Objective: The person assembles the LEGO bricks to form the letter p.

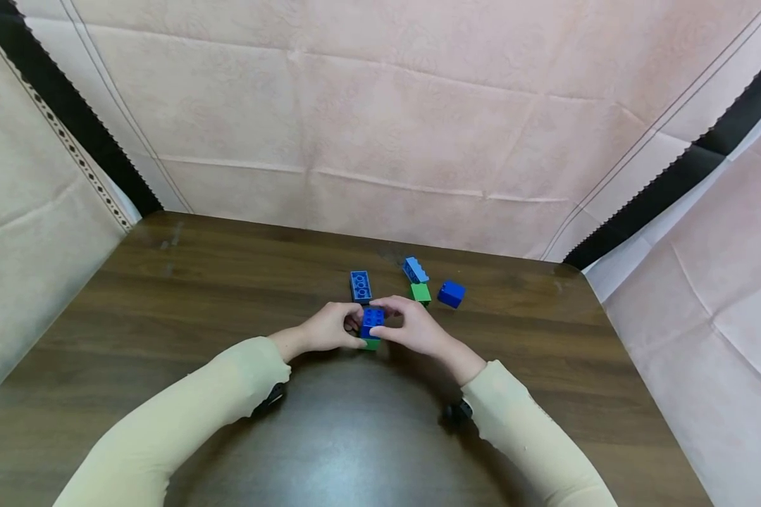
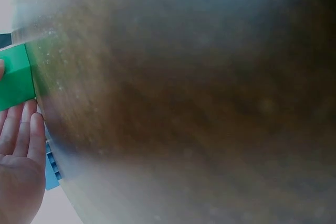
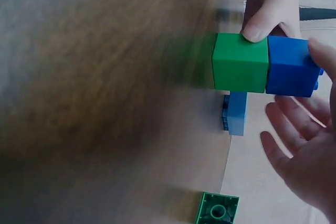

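A dark blue toy building brick (image 1: pixel 373 318) sits on top of a green brick (image 1: pixel 370 345), both upright on the table. The left hand (image 1: pixel 328 327) grips the green brick low down, its thumb (image 3: pixel 255 31) on the near face. With thumb and fingers my right hand (image 1: pixel 416 328) holds the blue brick from the right. In the right wrist view the green brick (image 3: pixel 240 64) and the blue brick (image 3: pixel 292 66) meet face to face. The left wrist view catches only part of the green brick (image 2: pixel 16 80), with left-hand fingers (image 2: pixel 23 129) beside it.
Behind the hands lie a lighter blue brick (image 1: pixel 360 286), another light blue brick (image 1: pixel 415 270), a green brick (image 1: pixel 421 293) and a dark blue brick (image 1: pixel 451 293). The brown wooden table (image 1: pixel 279 267) ends at a pale cloth wall (image 1: pixel 380 127).
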A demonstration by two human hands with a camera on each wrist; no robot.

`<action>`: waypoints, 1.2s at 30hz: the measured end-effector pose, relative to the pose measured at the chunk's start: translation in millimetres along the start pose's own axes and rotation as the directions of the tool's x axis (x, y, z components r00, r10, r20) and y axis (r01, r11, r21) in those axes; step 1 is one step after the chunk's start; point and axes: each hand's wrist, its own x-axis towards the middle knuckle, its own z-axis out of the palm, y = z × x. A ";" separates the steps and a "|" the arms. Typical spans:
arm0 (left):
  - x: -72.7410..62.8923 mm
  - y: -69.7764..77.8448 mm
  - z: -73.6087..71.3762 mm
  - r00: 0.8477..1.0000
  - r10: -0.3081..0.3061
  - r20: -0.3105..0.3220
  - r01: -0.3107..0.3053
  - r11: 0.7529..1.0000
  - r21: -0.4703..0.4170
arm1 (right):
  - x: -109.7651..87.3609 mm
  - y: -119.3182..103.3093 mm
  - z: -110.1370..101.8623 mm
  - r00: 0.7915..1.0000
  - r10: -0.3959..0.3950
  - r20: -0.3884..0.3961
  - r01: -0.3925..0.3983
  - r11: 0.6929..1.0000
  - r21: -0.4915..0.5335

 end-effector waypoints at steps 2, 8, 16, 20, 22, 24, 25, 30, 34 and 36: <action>-0.1 -0.2 0.0 1.000 -0.001 -0.002 0.001 1.000 -0.001 | 0.5 -0.3 -0.3 1.000 -0.025 -0.012 0.025 1.000 0.002; -0.4 -0.5 -0.1 1.000 0.017 -0.004 -0.017 1.000 -0.007 | 0.4 -1.2 1.2 0.997 -0.067 -0.027 0.066 0.997 -0.028; 1.5 -2.9 1.4 1.000 0.019 -0.001 -0.019 1.000 0.004 | 0.7 -2.9 -0.3 0.999 -0.033 -0.019 0.032 0.999 -0.030; 1.9 -3.2 0.4 1.000 0.008 0.004 -0.008 1.000 0.011 | 1.8 -1.6 0.1 0.999 -0.035 -0.017 0.034 0.999 -0.021; 1.9 -2.9 0.0 1.000 0.011 0.003 -0.011 1.000 0.013 | 2.0 -0.9 0.3 0.999 -0.041 -0.019 0.041 0.999 -0.018; 1.9 -2.7 -0.3 1.000 0.018 0.000 -0.018 1.000 0.019 | 2.3 0.3 0.2 0.999 -0.048 -0.021 0.048 0.999 -0.018; 1.8 -2.5 -0.3 1.000 0.023 -0.002 -0.023 0.999 0.025 | 2.4 1.1 0.1 0.999 -0.047 -0.019 0.047 0.999 -0.018; 0.2 -0.7 0.5 0.999 0.041 0.015 -0.042 0.998 0.049 | 1.4 5.3 -3.7 1.000 -0.025 0.015 0.025 0.999 0.022; -1.4 0.3 0.7 0.999 0.034 0.025 -0.035 0.998 0.054 | 0.6 9.0 -6.9 0.999 -0.027 0.043 0.025 0.998 0.049; -1.6 0.0 0.4 0.999 0.032 0.028 -0.034 0.998 0.057 | 0.6 10.6 -7.4 0.999 -0.037 0.040 0.035 0.998 0.051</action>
